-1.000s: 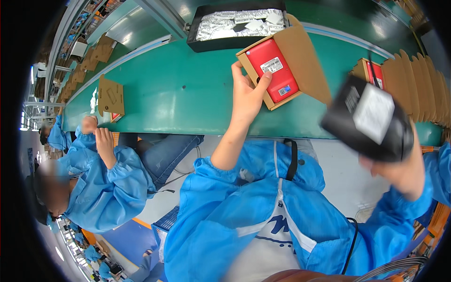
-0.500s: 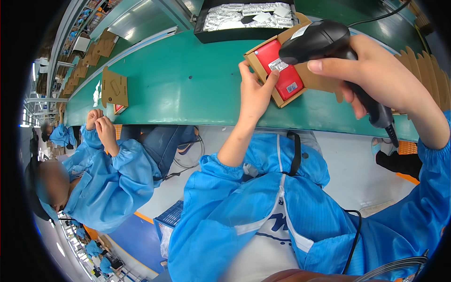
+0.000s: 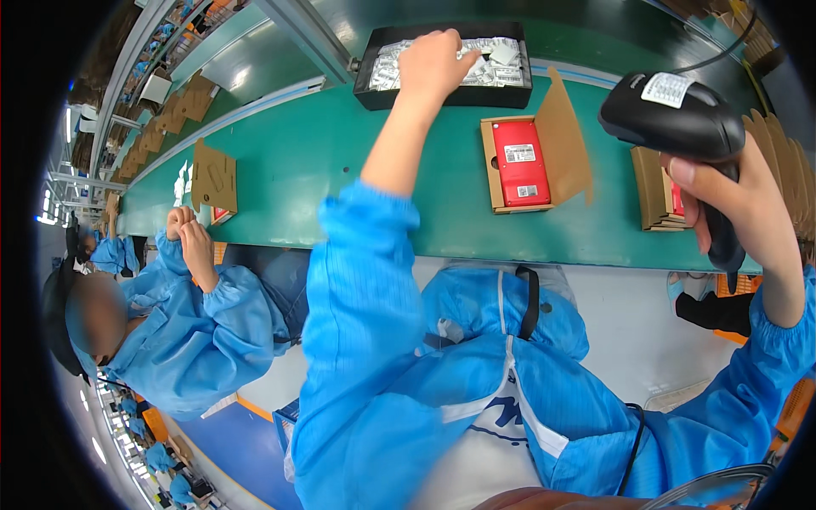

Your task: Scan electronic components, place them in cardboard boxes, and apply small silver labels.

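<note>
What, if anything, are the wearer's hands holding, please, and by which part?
The right hand grips the scanner by its handle. Whether the left hand, at the tray, holds anything is unclear.

We see a long, slightly shiny green workbench (image 3: 340, 204). On it, we find a black tray (image 3: 484, 98) toward the far side, one open cardboard box (image 3: 567, 144) nearer to us, brown cartons (image 3: 651, 195) at the right, and, at the left, another open carton (image 3: 211, 178) beside white slips (image 3: 181, 184).

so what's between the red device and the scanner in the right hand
In the head view, an open brown flap, then a strip of green tabletop, show between the red device and the scanner.
</note>
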